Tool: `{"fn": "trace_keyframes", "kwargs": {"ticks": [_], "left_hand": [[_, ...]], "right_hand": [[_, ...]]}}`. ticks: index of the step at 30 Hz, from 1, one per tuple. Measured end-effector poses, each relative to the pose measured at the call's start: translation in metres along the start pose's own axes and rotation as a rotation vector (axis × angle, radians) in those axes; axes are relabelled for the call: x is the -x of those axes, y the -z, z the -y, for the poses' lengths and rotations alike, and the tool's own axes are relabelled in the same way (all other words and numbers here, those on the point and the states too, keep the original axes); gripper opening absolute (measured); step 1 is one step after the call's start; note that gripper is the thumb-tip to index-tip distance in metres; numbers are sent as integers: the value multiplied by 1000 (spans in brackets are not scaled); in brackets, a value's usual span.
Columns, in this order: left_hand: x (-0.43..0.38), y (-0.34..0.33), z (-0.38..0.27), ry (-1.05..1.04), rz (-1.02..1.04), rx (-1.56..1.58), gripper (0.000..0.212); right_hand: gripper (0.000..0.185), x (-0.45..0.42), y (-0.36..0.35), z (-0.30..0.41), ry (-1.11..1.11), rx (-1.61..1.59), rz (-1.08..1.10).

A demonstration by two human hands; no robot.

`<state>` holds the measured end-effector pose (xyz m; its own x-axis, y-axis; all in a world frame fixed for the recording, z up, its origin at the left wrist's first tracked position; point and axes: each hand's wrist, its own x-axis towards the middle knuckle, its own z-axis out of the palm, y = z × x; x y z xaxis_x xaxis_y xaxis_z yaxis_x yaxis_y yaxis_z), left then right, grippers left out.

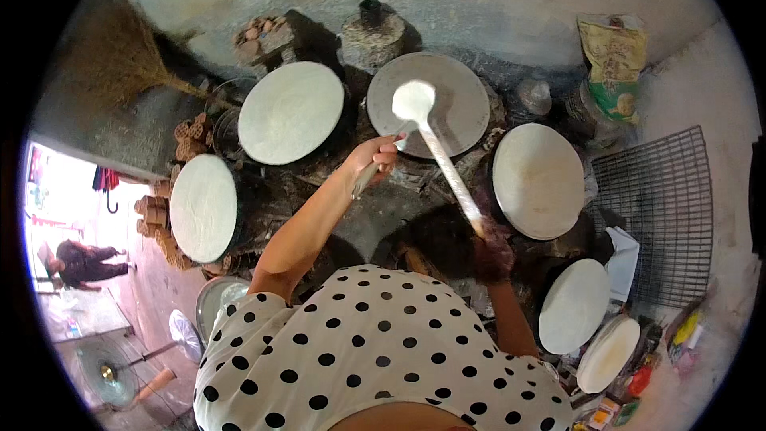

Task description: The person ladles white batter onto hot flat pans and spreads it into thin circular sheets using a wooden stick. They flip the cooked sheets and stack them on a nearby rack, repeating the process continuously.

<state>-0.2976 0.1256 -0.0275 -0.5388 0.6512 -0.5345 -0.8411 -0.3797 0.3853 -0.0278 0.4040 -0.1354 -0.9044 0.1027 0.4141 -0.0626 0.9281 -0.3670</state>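
My right hand (494, 251) grips the lower end of a long-handled ladle (450, 175), whose white-coated bowl is over a round grey griddle (467, 96). Closed around a thin, flat tool (365, 181), perhaps a scraper, my left hand (374, 158) is beside the ladle at the griddle's near edge. White batter or a similar layer covers the round griddle (291, 112) to the left and another (204, 208) farther left. To the right are a pale round surface (537, 181) and a smaller white one (574, 306).
Honeycomb briquettes (152, 211) are stacked at the left below a straw broom (134, 66). A wire mesh rack (658, 215) leans by the right wall. A standing fan (108, 374) is at lower left; another person (90, 263) is beyond the doorway.
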Motion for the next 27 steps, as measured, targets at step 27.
{"fn": "trace_keyframes", "kwargs": {"ticks": [27], "left_hand": [[-235, 1, -73, -751, -93, -1936, 41]], "right_hand": [[43, -141, -145, 0, -724, -371, -180]]}}
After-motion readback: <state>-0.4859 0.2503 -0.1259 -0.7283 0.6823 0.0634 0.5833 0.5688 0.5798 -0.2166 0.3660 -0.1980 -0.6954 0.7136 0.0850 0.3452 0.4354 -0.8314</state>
